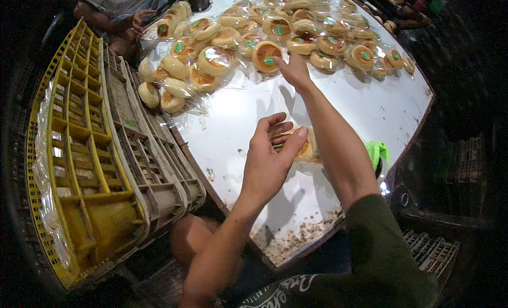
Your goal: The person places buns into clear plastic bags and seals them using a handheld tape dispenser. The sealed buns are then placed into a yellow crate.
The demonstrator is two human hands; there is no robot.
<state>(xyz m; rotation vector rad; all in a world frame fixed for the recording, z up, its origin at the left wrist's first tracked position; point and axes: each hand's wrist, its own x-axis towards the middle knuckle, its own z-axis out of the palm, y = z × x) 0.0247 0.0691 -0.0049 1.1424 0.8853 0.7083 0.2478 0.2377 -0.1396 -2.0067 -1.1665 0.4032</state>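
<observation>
My right hand point(294, 73) reaches far across the white table and grips the right edge of a round bun in clear wrap point(266, 57). Its thumb lies by the bun's green label, while the other fingers are partly hidden. Nearer to me, my left hand point(271, 157) hovers with fingers curved and apart from the thumb, holding nothing that I can see. Just beyond it on the table lies another wrapped bun point(306, 150), partly covered by that hand and my right forearm. Many more wrapped buns point(216, 60) with green labels are heaped across the far side.
Yellow and grey plastic crates point(100, 212) stand along the left edge of the white table point(222, 133). A bright green round object point(377, 153) sits by my right forearm. Other people's hands point(138, 23) show at the far left and far right. Brown crumbs litter the near corner.
</observation>
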